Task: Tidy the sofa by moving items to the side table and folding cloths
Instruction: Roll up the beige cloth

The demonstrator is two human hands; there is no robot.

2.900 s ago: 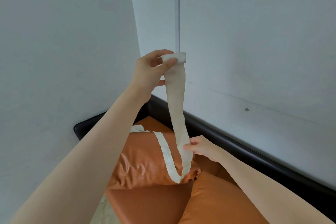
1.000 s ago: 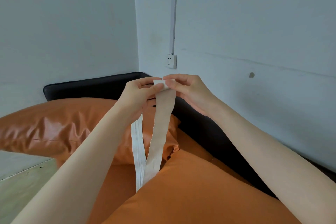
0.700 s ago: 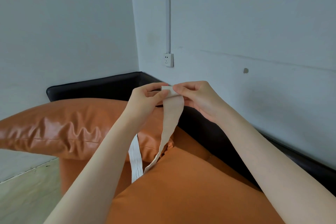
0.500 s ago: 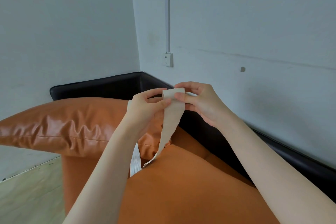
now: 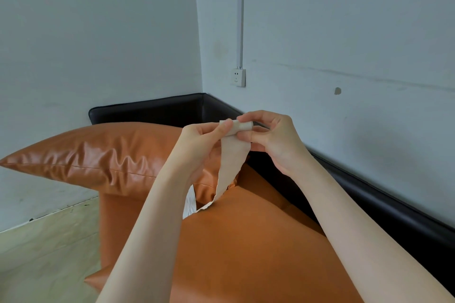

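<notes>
The strip (image 5: pixel 232 155) hangs far shorter than it did seconds ago; its top is now a small roll above the pillow (image 5: pixel 98 155). Left hand (image 5: pixel 197 145) and right hand (image 5: pixel 273 140) both pinch that roll with curled fingers. Rolling looks nearly done.

Wall socket (image 5: pixel 238 77) on the grey wall (image 5: pixel 344 19) — conduit (image 5: pixel 241 12) above it.

Your sofa (image 5: pixel 369 194), black-framed with an orange seat, stands in the wall corner. Two orange leather cushions lie on it: one (image 5: pixel 103 157) far left, one (image 5: pixel 246 248) nearest you.
</notes>
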